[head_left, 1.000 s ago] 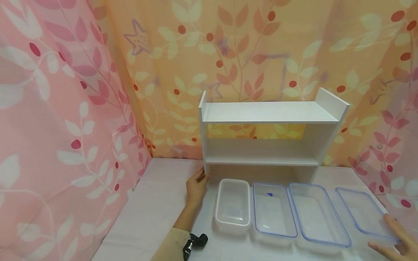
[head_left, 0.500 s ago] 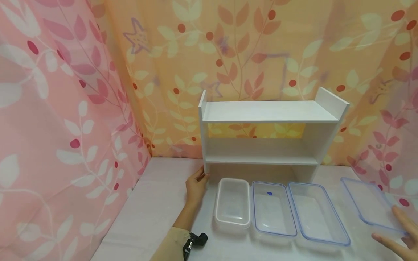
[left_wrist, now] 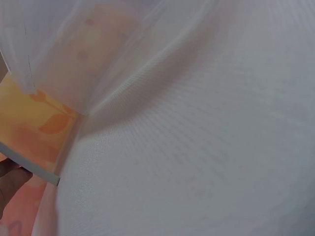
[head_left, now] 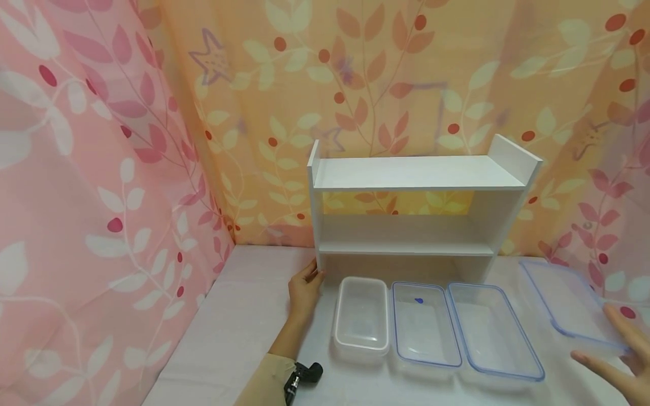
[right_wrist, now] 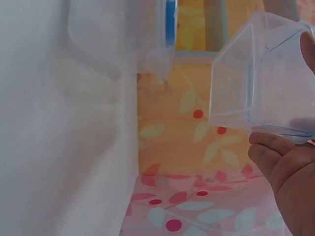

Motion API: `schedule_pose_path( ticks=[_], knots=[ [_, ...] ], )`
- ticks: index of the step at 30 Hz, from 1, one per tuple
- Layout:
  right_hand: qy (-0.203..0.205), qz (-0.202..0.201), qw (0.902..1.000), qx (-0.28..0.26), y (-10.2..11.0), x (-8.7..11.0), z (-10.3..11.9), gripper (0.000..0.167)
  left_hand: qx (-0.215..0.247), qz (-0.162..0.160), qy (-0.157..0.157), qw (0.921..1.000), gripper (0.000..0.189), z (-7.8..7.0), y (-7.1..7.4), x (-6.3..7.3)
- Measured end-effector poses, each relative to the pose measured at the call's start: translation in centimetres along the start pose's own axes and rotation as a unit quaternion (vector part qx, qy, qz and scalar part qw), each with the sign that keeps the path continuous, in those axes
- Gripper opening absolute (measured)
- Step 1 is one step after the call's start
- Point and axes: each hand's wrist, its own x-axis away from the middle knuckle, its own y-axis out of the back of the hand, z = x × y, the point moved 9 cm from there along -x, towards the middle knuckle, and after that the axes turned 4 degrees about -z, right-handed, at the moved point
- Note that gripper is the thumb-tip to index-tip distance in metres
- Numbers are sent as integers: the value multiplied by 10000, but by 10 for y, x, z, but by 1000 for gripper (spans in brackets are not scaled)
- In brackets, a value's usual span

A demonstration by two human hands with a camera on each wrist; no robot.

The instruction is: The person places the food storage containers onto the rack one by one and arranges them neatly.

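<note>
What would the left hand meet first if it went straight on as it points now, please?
Most likely the left side panel of the white shelf; the left hand seems to touch it, though exact contact is unclear.

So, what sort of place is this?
It looks like a makeshift tabletop nook indoors: leaf-patterned cloth hangs around it, and a white shelf stands behind a row of clear boxes.

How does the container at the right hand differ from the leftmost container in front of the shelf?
Rim: the held container has a blue rim, the leftmost container a whitish one.
Support: the held container is off the table, gripped by the right hand; the leftmost container stands on the table, touched by neither hand.
Shared: both are see-through and roughly rectangular, with rounded corners.
</note>
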Motion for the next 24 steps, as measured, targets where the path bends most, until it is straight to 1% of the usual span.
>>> schedule_pose_path(
  ticks=[1,4,9,13,17,21,24],
  knots=[
    [153,-7,9999,-79,0,-1,7,108,9,20,-29,10000,42,2,0,-1],
    [563,-88,9980,-274,0,-5,27,108,-18,29,-38,10000,42,1,-1,-1],
    [901,-164,9939,-622,-1,-9,52,107,-42,39,-47,10000,42,3,-1,-4],
    [941,-124,9930,-705,-5,-11,68,104,-67,51,5,10000,42,6,0,-4],
    [750,-4,9955,-573,-10,-14,80,100,-70,35,-7,10000,42,6,1,-3],
    [551,307,9973,-366,-16,-18,90,100,-90,3,27,10000,42,5,2,-3],
    [559,492,9970,-215,-18,-22,98,100,-116,-11,30,9999,42,3,2,-3]
  ],
)
